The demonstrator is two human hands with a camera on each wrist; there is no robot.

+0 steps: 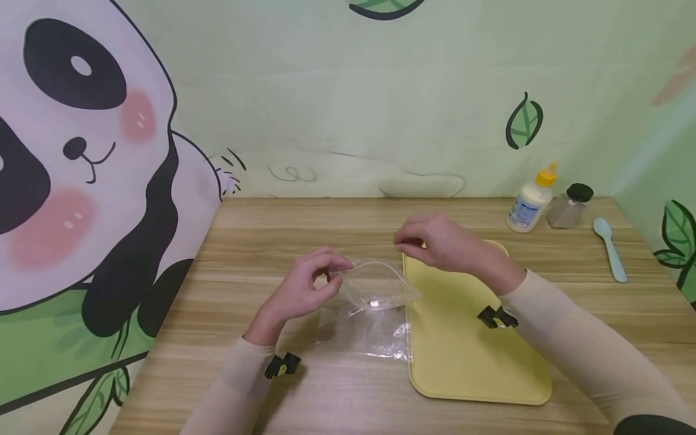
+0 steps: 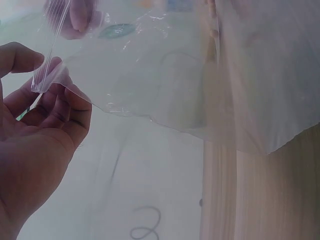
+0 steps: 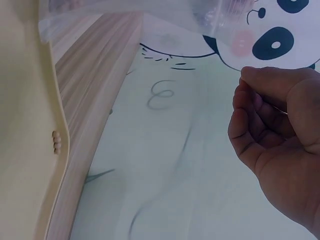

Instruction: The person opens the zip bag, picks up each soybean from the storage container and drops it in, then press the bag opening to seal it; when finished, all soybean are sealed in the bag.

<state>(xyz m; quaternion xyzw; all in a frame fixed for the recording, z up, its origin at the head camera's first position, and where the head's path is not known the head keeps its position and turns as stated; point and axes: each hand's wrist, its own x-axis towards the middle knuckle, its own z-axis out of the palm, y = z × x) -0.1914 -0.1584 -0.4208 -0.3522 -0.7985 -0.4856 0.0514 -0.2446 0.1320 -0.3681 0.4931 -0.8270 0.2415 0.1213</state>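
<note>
A clear zip-lock bag (image 1: 361, 338) stands with its mouth gaping, partly over the tray's left edge. My left hand (image 1: 304, 287) pinches one end of its zip strip, and the left wrist view shows the bag (image 2: 150, 85) stretching away from the fingers. Apart from the bag, my right hand (image 1: 443, 241) hovers above the far left corner of a yellow tray (image 1: 467, 344). In the right wrist view its fingers (image 3: 240, 125) are curled with the thumb against the index finger; nothing shows between them. Several small pale round pieces (image 3: 56, 142) sit near the tray's edge.
At the back right stand a white bottle (image 1: 527, 208) with a yellow nozzle cap and a small jar (image 1: 568, 208) with a black lid. A pale blue spoon (image 1: 611, 251) lies right of them. The wood-grain table (image 1: 261, 235) meets a printed backdrop behind.
</note>
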